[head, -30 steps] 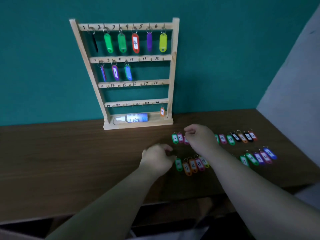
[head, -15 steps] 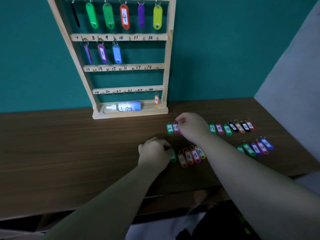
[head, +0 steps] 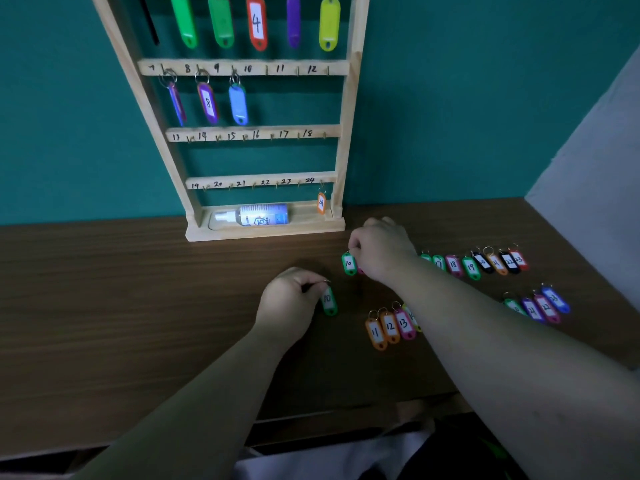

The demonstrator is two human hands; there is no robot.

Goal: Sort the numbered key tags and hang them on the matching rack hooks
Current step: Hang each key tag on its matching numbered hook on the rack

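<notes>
Pinching ring of near green 10 tag (head: 329,301): left hand (head: 289,299); right hand (head: 382,252) pinches far green 10 tag (head: 349,263); rack (head: 263,233) far left

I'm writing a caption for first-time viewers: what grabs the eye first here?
First the rack against the teal wall, bright tags hanging on its top rows. Below it, the left hand pinches the near green 10 tag and the right hand the far green 10 tag, with loose tags in rows on the table at right.
</notes>
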